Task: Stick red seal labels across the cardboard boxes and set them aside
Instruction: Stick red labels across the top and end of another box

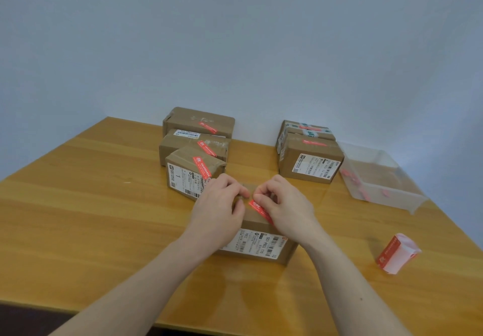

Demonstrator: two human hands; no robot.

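The left hand (222,200) curls its fingers onto the top of the nearest cardboard box (257,241), while the right hand (285,202) pinches one end of a red seal label (257,209) that seems to lie partly stuck across that top. Behind it on the tabletop (91,218) stand 3 labelled boxes (194,150) in a row at left and 2 more boxes (309,156) at right. A clear plastic bin (379,176) and a label roll (397,253) sit farther right.
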